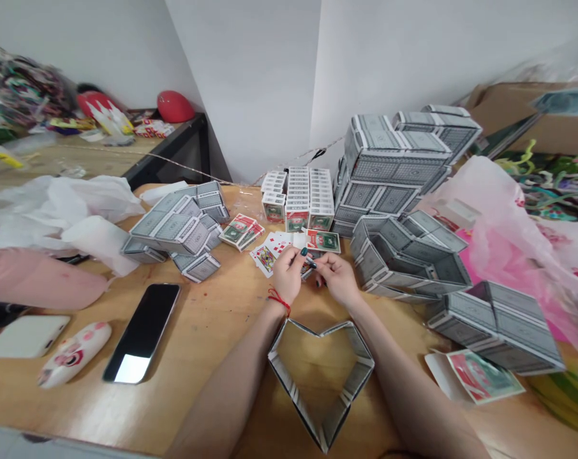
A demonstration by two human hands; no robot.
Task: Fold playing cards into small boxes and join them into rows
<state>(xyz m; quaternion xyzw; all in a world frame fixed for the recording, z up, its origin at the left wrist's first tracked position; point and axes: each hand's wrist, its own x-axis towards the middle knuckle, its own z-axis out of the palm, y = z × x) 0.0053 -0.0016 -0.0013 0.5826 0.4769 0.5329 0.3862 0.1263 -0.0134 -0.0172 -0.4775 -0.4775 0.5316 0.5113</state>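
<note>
My left hand (289, 274), with a red string on its wrist, and my right hand (337, 278) meet in the middle of the table. The fingertips of both are pinched on a playing card (309, 262), mostly hidden by the fingers. Behind them lie loose face-up playing cards (266, 255) and a red-and-green card box (323, 241). Between my forearms stands a heart-shaped frame (291, 386) of joined, folded cards, its point toward me.
Grey card-built boxes are stacked (397, 153) at back right, with open card frames (408, 255) below. More card boxes (174, 223) stand left, beyond a phone (143, 331). Card packs (298, 197) line the back. An opened card box (485, 376) lies at right.
</note>
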